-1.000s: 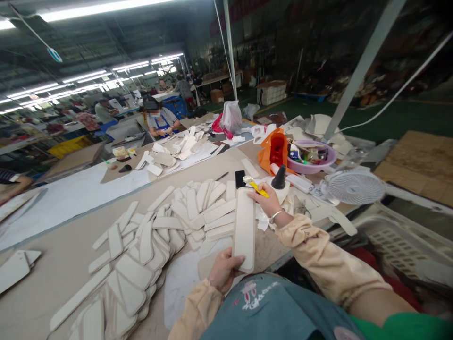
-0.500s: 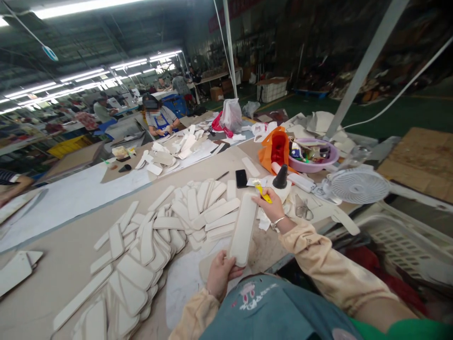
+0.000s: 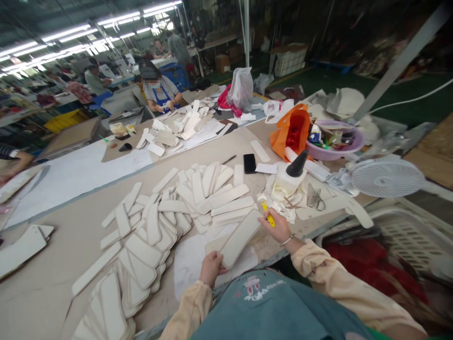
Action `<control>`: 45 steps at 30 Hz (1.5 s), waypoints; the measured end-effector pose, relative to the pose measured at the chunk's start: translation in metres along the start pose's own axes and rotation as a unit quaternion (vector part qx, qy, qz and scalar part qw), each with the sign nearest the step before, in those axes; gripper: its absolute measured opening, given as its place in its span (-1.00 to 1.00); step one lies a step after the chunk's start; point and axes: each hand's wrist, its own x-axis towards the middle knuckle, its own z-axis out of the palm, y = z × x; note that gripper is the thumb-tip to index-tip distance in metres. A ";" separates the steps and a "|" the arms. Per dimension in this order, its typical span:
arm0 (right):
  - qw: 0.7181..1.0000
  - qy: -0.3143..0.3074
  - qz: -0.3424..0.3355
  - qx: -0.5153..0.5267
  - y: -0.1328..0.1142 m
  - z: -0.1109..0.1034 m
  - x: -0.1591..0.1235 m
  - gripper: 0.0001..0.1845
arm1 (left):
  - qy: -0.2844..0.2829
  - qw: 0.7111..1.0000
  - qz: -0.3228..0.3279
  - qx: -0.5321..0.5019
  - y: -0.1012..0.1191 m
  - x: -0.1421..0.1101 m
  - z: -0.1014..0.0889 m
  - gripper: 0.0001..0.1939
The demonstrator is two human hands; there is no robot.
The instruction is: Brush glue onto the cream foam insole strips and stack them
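Observation:
My left hand (image 3: pixel 211 267) is closed on the near end of a long cream strip (image 3: pixel 240 237), which lies low and slanted over the table edge. At the strip's far end my right hand (image 3: pixel 278 227) is closed round a small yellow-handled brush (image 3: pixel 266 215). Just beyond the brush stands a white glue bottle (image 3: pixel 287 178) with a black cone cap, on crumpled white paper. To the left, several similar cream strips (image 3: pixel 166 217) lie fanned out in overlapping rows across the table.
A black phone (image 3: pixel 249 163), scissors (image 3: pixel 314 200), an orange bag (image 3: pixel 292 132), a purple bowl (image 3: pixel 334 144) of odds and ends and a small white fan (image 3: pixel 387 177) sit at the right. A white basket (image 3: pixel 399 233) stands beside the table. Another person (image 3: pixel 159 92) works across it.
The strip has come down from upright to lie slanted near the table. My right hand with the brush has drawn back toward me, away from the glue bottle. The view has tilted down.

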 end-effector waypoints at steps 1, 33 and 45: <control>1.000 -0.007 -0.001 -0.010 0.003 0.006 -0.006 -0.80 | 0.001 1.000 -0.004 0.011 -0.003 0.004 -0.004 -0.81; 0.940 -0.174 -0.291 0.040 -0.014 0.137 -0.056 -0.85 | 0.005 0.906 0.082 0.416 -0.004 0.068 -0.052 -0.74; 0.977 -0.116 -0.180 0.001 0.038 0.088 -0.050 -0.93 | 0.024 0.892 0.075 0.444 0.000 0.068 -0.047 -0.74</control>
